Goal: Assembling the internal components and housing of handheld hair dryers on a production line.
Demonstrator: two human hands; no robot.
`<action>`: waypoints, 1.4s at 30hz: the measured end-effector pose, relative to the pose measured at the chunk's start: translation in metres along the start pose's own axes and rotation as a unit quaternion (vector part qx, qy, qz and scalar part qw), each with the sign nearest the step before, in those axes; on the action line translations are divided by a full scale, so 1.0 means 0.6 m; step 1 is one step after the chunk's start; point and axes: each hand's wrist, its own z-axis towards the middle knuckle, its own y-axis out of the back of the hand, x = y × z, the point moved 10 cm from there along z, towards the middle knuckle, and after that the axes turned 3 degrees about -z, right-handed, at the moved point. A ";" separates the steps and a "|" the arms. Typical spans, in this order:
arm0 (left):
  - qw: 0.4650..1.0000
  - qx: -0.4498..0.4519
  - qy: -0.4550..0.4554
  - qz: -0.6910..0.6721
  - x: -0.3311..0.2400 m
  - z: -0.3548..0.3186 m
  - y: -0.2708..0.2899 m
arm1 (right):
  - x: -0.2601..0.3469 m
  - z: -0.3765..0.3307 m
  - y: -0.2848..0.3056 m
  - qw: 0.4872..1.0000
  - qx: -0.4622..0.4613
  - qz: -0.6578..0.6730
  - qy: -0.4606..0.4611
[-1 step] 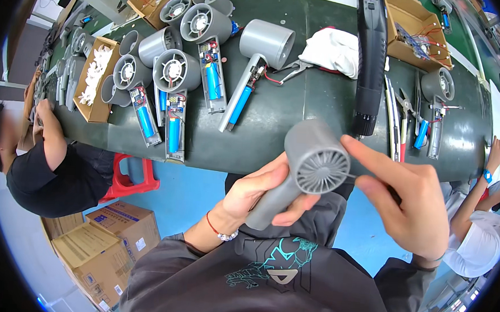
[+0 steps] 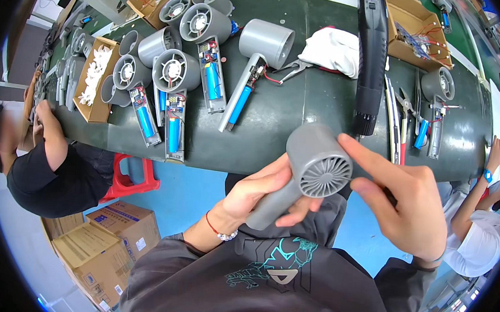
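Slightly to the right and lower than in the earlier frame sits the smooth grey plastic handheld fan (image 2: 295,181); the right hand (image 2: 413,200) has shifted a little to the left. Its index and thumb are spread apart at the fan's round slatted grille (image 2: 325,176), the index by the upper rim and the thumb by the side; I cannot tell whether they pinch anything thin. Closed around the fan where handle meets head, the left hand (image 2: 253,193) grips it in front of the person's dark grey shirt (image 2: 311,274), the grille facing up toward the camera

Beyond the fan lies a dark green surface (image 2: 205,144). On it, nearest ahead, is a grey fan body with a blue cylindrical battery (image 2: 241,104), beside steel pliers (image 2: 294,73) and a crumpled white cloth (image 2: 332,49). An upright black power tool (image 2: 370,66) stands out to their right. Farther left, several grey fan bodies with open handles (image 2: 177,71) cluster beside a brown cardboard box of small white parts (image 2: 97,114); at the far right lies another open fan body (image 2: 436,84). Seated people flank both sides, a red plastic stool (image 2: 134,180) by the left one
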 end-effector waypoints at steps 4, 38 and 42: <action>0.998 -0.043 0.024 0.026 0.007 0.008 0.004 | 0.006 0.000 0.000 0.998 0.003 -0.056 -0.001; 0.993 -0.114 0.025 0.010 0.015 -0.005 0.019 | 0.010 -0.001 -0.014 0.993 0.043 -0.108 0.008; 0.992 -0.125 0.005 -0.010 0.013 -0.009 0.017 | 0.020 -0.007 -0.019 0.976 0.025 -0.216 0.010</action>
